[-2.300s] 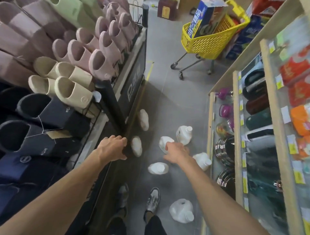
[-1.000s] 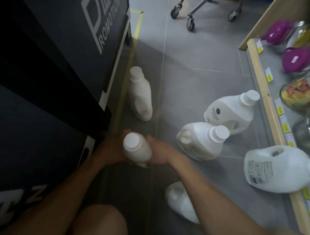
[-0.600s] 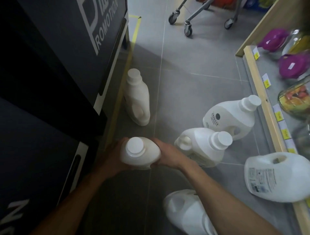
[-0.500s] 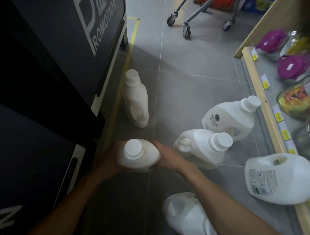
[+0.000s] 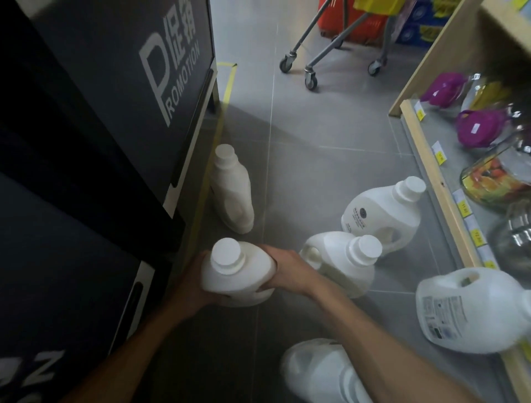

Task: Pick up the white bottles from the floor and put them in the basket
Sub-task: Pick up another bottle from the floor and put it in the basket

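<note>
- The person grips one white bottle (image 5: 237, 274) between both hands. Its round cap points up toward the camera.
- The left hand (image 5: 191, 287) presses against the bottle's left side with the palm cupped round it. Its fingertips are hidden behind the bottle.
- The right hand (image 5: 288, 270) wraps round the bottle's right side, fingers curled against the plastic.
- The held bottle sits close to the foot of the black promotion display (image 5: 120, 95), over the grey tiled floor (image 5: 316, 129).
- A slim white bottle (image 5: 232, 192) lies on the floor just beyond the held one, alongside the display's base and a yellow floor line (image 5: 227, 86).
- A handled jug (image 5: 344, 266) lies just beside the right hand, cap toward the right.
- A labelled jug (image 5: 383, 213) lies behind it, its cap pointing toward the wooden shelf (image 5: 436, 184).
- A larger jug (image 5: 471, 312) lies on its side against the shelf's front edge, printed label up.
- One more white bottle (image 5: 321, 372) lies at the bottom of the view, partly covered by the right forearm.
- On the shelf stand purple-lidded containers (image 5: 482, 129) and a glass jar (image 5: 497, 181).
- At the top, a wheeled cart frame (image 5: 311, 76) stands well apart from the bottles. Only a yellow edge of its basket (image 5: 376, 3) shows.
</note>
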